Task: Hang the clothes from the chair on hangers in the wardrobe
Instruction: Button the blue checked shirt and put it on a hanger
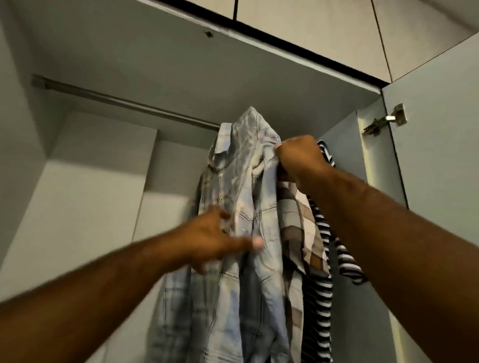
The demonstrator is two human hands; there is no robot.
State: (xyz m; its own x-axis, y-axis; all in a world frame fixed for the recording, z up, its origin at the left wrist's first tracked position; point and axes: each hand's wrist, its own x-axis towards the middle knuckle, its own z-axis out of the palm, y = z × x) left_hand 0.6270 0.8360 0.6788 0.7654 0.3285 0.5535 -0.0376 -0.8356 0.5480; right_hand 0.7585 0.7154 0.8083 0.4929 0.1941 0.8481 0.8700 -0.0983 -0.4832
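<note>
A pale blue checked shirt (239,198) hangs high inside the open wardrobe, at the right end of the metal rail (123,103). My right hand (298,160) grips its shoulder near the collar. Lower down, my left hand (216,237) holds the shirt's front, thumb pressed on the cloth, though it is blurred. Behind the shirt hang a brown and white checked shirt (301,224) and a black and white striped top (320,304). No hanger shows; the cloth covers it.
The wardrobe's right door (453,142) stands open, with a hinge (388,119) near its top. The rail runs bare to the left. A grey inner panel (86,197) fills the lower left of the wardrobe. Closed upper cupboards (305,7) sit above.
</note>
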